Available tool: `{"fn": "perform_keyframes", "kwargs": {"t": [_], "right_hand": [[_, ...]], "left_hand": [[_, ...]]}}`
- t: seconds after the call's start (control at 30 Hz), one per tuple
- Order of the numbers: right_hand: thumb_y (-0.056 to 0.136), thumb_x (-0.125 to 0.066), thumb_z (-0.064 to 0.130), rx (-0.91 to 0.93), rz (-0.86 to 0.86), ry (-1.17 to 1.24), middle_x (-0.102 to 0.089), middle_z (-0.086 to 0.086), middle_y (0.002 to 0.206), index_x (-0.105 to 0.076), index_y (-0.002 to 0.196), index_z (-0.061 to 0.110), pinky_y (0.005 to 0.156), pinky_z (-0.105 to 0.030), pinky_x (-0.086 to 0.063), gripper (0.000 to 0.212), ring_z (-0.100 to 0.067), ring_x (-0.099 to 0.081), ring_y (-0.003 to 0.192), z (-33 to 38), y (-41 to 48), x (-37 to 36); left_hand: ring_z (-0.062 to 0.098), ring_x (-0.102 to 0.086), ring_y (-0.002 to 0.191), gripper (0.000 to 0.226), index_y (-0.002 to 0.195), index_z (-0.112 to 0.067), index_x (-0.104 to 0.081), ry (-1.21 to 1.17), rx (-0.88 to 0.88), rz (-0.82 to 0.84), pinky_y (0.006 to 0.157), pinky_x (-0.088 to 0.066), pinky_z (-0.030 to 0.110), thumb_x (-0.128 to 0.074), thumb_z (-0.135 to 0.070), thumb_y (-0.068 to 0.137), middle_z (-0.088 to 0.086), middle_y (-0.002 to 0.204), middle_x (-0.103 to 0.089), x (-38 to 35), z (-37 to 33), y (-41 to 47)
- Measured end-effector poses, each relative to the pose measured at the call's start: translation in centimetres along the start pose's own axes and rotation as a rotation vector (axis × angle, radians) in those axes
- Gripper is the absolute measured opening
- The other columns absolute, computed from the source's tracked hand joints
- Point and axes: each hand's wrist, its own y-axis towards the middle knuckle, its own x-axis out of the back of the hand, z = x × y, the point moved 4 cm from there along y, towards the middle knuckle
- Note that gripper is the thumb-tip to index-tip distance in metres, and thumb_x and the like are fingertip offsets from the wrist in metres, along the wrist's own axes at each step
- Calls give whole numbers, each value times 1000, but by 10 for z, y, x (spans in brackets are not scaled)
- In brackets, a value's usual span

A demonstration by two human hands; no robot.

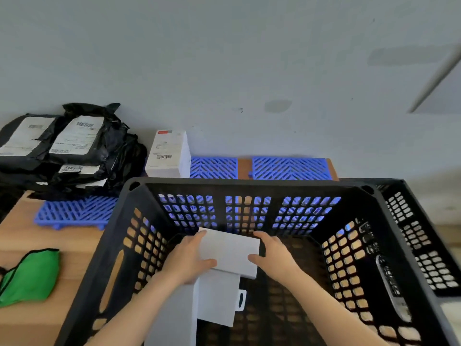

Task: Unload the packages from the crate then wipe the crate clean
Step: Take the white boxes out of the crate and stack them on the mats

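Box [230, 250] in the crate [249, 184], gripped by left hand [188, 264] and right hand [273, 257]
Smooth, flat, white; black plastic walls full of holes; fingers [201, 235] curled round opposite ends.

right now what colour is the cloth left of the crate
The cloth is green with dark edging; head view.

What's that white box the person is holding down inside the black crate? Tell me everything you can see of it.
The white box is a plain, flat, rectangular carton that looks like cardboard. It is closed and no label shows on its top face. It is slightly tilted, low inside the black crate, above another white package. The left hand grips its left edge and the right hand grips its right edge.
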Motion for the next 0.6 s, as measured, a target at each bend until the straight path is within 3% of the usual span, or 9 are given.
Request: {"fn": "perform_keyframes", "kwargs": {"t": [0.1, 0.23, 0.6], "right_hand": [[89, -61, 37, -76, 70, 11, -35, -4, 146, -19, 149, 37, 100, -32, -42, 73, -23, -46, 125, -6, 11, -19], [89, -62, 37, -107, 140, 42, -33, -5, 147, -9, 150, 39, 102, -33, -41, 80, -23, -46, 126, -8, 15, -38], [85, -65, 31, -44, 164, 49, -37, -8, 140, -9, 150, 36, 99, -32, -40, 85, -25, -45, 124, -6, 1, -14]], "left_hand": [[26, -41, 133, 100, 153, -33, -15, 32, 23, 63, 105, -41, 37, -68, -60, 73, 3, 153, -28, -12, 12, 18], [27, -49, 124, 103, 148, -40, -12, 19, 19, 87, 95, -46, 39, -71, -59, 67, 1, 143, -39, -22, 15, 24], [25, -48, 123, 104, 145, -44, -11, 29, 14, 10, 94, -47, 37, -74, -51, 63, -1, 137, -42, -5, -13, 3]]}}
